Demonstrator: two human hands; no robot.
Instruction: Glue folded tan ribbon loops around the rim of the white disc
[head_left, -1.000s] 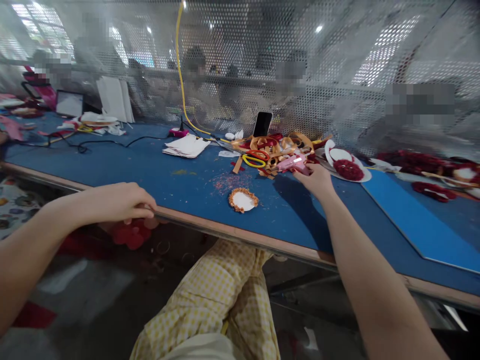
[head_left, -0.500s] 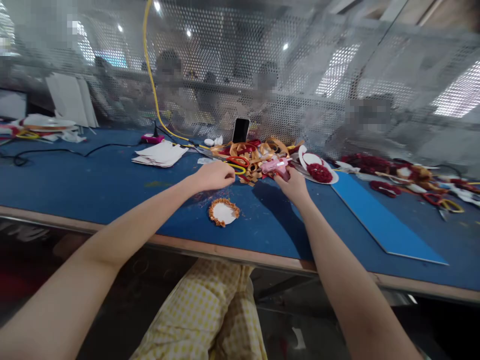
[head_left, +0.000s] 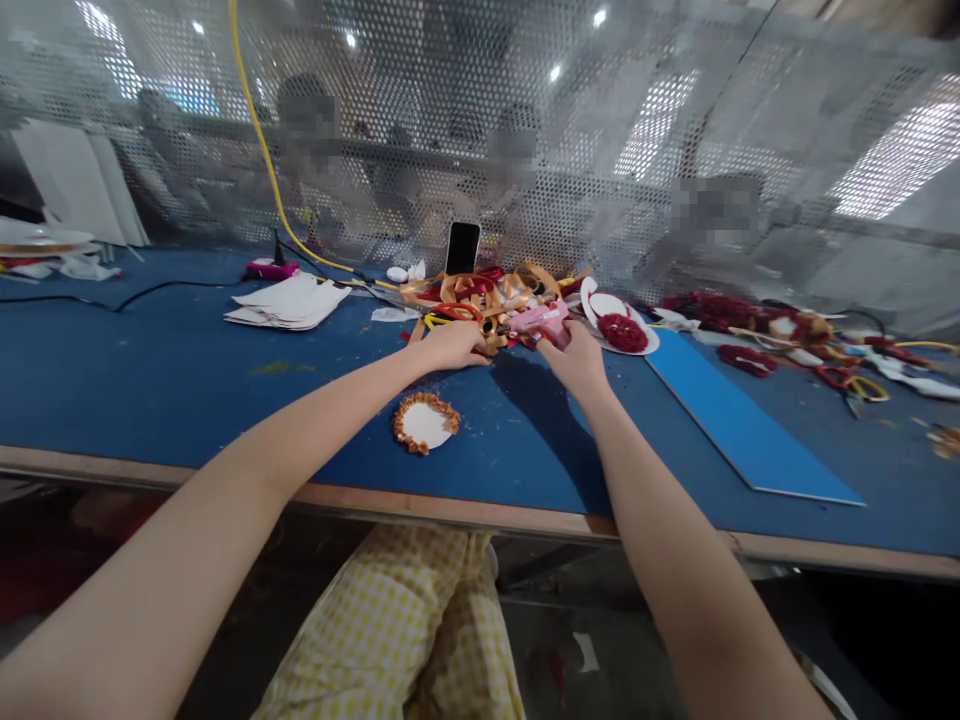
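Note:
My right hand (head_left: 576, 362) is wrapped round a pink hot glue gun (head_left: 543, 320), whose nozzle end lies among the ribbons. Against the near edge of the satin ribbon pile (head_left: 517, 292), in gold and dark red, my left hand (head_left: 454, 346) has its fingers drawn together. What they pinch, if anything, is too small to make out. Just behind that hand lie scissors (head_left: 453, 312) with orange and yellow handles. Nearer to me a white disc (head_left: 427, 425) rests flat on the table, edged with folded gold ribbon pieces; neither hand touches it.
A phone (head_left: 463, 247) leans upright behind the ribbons. White sheets (head_left: 289, 303) are stacked to the left, near a yellow cable (head_left: 259, 130). White rings with a dark red rosette (head_left: 622, 334) and a blue board (head_left: 739, 415) lie on the right. A perforated metal screen (head_left: 420, 120) closes the back.
My left hand has moved right, from beside the scissors to the ribbon pieces near the glue gun. The right hand keeps its hold. The whole view has shifted slightly.

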